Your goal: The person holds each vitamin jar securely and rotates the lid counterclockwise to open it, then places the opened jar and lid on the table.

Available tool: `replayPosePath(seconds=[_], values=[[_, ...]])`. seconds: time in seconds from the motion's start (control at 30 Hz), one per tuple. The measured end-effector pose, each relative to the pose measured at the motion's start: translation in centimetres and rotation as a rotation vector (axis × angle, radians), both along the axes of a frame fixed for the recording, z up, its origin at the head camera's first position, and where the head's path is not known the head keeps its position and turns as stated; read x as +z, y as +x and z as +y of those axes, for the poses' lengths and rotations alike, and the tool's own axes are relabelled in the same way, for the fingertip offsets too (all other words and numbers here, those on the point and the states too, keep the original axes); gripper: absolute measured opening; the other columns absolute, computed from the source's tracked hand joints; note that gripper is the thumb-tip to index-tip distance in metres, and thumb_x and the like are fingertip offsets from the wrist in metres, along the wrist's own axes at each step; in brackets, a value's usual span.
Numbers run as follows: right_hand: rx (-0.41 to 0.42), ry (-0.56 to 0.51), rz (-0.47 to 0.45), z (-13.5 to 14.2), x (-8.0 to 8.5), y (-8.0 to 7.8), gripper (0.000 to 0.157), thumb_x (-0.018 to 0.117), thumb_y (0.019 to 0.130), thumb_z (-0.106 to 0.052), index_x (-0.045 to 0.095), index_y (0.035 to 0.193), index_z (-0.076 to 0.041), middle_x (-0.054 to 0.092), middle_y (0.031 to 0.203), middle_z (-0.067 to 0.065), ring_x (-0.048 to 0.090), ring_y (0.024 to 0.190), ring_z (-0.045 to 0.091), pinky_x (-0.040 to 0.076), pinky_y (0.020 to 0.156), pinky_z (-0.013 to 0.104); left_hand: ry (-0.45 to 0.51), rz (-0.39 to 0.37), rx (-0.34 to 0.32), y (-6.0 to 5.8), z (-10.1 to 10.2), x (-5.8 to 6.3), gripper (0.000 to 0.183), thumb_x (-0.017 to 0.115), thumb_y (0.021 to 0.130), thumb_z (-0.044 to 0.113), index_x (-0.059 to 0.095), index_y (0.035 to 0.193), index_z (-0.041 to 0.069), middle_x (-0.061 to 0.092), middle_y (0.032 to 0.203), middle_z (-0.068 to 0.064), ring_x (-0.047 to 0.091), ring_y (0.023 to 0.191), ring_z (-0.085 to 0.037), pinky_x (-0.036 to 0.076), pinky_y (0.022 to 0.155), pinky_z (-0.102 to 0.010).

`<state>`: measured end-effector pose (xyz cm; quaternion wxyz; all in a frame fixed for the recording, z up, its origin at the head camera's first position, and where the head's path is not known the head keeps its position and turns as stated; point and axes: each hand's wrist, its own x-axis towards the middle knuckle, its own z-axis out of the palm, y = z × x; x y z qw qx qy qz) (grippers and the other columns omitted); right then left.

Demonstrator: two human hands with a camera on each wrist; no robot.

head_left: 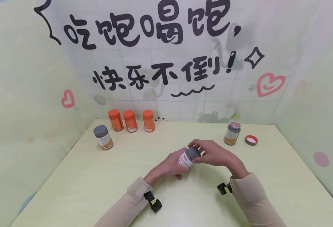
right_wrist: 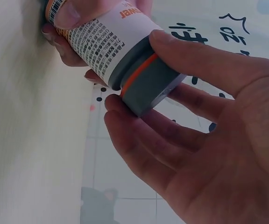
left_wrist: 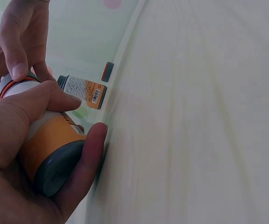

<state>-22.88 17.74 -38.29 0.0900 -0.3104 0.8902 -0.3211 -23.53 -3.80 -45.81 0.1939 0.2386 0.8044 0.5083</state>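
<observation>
In the head view my left hand (head_left: 174,164) grips a supplement bottle (head_left: 185,159) with a white and orange label, held tilted over the table. Its dark base (left_wrist: 62,165) faces the left wrist camera, between thumb and fingers. My right hand (head_left: 213,153) pinches the bottle's grey lid (head_left: 193,152) between thumb and fingertips. Seen from the right wrist, the lid (right_wrist: 154,83) sits at the bottle's mouth, slightly askew, with an orange-red rim showing along its edge. Whether the threads still engage is hidden.
A similar bottle (head_left: 232,134) without its lid, its mouth covered by a patterned seal, stands at the back right. Beside it lies a loose lid (head_left: 251,140), inside up. At the back left are a grey-lidded bottle (head_left: 104,137) and three orange bottles (head_left: 130,121) near the printed wall.
</observation>
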Motion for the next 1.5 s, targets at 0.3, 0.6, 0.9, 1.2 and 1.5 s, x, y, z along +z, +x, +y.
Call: replayPosePath(seconds=[0.3,0.6,0.9,1.2,1.5], values=[[0.01,-0.053,-0.011,-0.2,-0.2,-0.2,0.046,0.075,0.083,-0.005,0.056,0.126,-0.007,0.066,0.117,0.009,0.065,0.106,0.025,0.061,0.084,0.031,0.019,-0.008,-0.008,-0.3,0.0,-0.2,0.048,0.074,0.078,0.002,0.052,0.118,0.018,0.059,0.096,-0.007,0.065,0.07,-0.02,0.061,0.052,-0.042],[0.01,-0.074,-0.004,0.0,0.0,-0.1,0.047,0.075,0.081,-0.001,0.056,0.123,-0.006,0.066,0.115,0.01,0.065,0.105,0.027,0.061,0.084,0.034,0.029,-0.015,-0.006,-0.2,0.0,-0.1,0.047,0.074,0.079,0.003,0.052,0.117,0.018,0.058,0.095,-0.007,0.065,0.066,-0.02,0.06,0.051,-0.042],[-0.002,-0.084,-0.007,0.3,0.3,-0.1,0.047,0.076,0.08,0.0,0.055,0.123,-0.005,0.068,0.113,0.011,0.066,0.106,0.029,0.061,0.085,0.037,0.036,-0.003,-0.012,-0.3,-0.1,-0.1,0.044,0.073,0.08,0.002,0.052,0.115,0.017,0.059,0.093,-0.006,0.064,0.065,-0.019,0.06,0.051,-0.042],[-0.066,-0.071,-0.027,1.2,0.4,-0.3,0.049,0.077,0.081,-0.004,0.056,0.124,-0.008,0.066,0.114,0.01,0.065,0.109,0.028,0.061,0.087,0.037,0.036,-0.011,-0.011,-0.2,-0.1,-0.2,0.045,0.075,0.08,0.002,0.052,0.115,0.018,0.059,0.092,-0.007,0.065,0.066,-0.02,0.06,0.051,-0.043],[-0.102,-0.076,0.003,2.3,0.4,-0.8,0.05,0.079,0.081,-0.008,0.055,0.125,-0.01,0.064,0.113,0.01,0.064,0.108,0.028,0.061,0.086,0.037,0.117,-0.086,0.007,-1.0,-0.2,-0.6,0.049,0.076,0.081,0.003,0.05,0.12,0.016,0.058,0.096,-0.009,0.066,0.076,-0.021,0.061,0.055,-0.045]])
